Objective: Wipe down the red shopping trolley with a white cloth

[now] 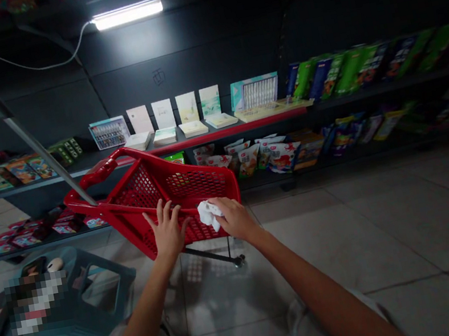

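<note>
In front of me stands a red plastic shopping cart [196, 183] with perforated walls, and no goods show in its basket. My left hand [168, 233] is open at the cart's near side, its fingers spread over the upper rim. Whether its palm presses on the plastic I cannot tell. Farther right along the same side, my right hand [233, 218] is closed round a crumpled white tissue [210, 214]. The tissue hangs from the fingertips at the rim; cloth or paper is hard to tell apart here.
Behind the cart run dark shelves [202, 137] with booklets, pen sets and snack bags [285, 155]. A grey-blue plastic stool [108, 275] holding devices and cables stands at left. A metal pole [41, 148] slants down beside the cart handle [97, 172]. A lamp [128, 14] glows above.
</note>
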`<act>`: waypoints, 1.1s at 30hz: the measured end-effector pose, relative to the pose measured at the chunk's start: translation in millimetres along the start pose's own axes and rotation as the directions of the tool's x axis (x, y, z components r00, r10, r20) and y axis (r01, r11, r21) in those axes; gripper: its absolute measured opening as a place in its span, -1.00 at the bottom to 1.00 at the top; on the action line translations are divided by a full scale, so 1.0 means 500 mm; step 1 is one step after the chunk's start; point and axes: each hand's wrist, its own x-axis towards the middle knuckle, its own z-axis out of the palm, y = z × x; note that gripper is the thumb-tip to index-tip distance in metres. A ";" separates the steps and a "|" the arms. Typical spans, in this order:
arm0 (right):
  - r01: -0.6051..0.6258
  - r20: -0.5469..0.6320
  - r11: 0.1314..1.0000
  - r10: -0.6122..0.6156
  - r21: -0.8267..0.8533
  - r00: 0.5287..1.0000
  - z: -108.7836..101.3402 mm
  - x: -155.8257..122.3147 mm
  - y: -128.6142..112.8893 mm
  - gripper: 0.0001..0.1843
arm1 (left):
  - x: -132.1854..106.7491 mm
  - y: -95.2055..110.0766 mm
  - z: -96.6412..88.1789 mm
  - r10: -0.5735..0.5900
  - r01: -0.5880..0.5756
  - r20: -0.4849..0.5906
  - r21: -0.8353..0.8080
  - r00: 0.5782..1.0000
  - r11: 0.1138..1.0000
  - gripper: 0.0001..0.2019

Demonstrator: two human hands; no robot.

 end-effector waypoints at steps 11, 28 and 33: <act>0.063 0.025 0.998 -0.064 0.018 0.998 -0.046 -0.018 0.095 -0.57 | 0.011 -0.050 0.006 -0.021 0.021 -0.025 -0.011 0.999 1.000 -0.67; -0.291 -0.366 0.946 0.323 0.141 0.873 0.044 0.096 0.197 -0.49 | 0.023 -0.010 -0.003 -0.090 0.094 0.052 -0.065 0.995 0.993 -0.73; -0.358 -0.388 0.918 0.397 0.172 0.832 0.048 0.129 0.219 -0.45 | 0.020 -0.008 -0.004 -0.088 0.092 0.051 -0.073 0.995 0.993 -0.74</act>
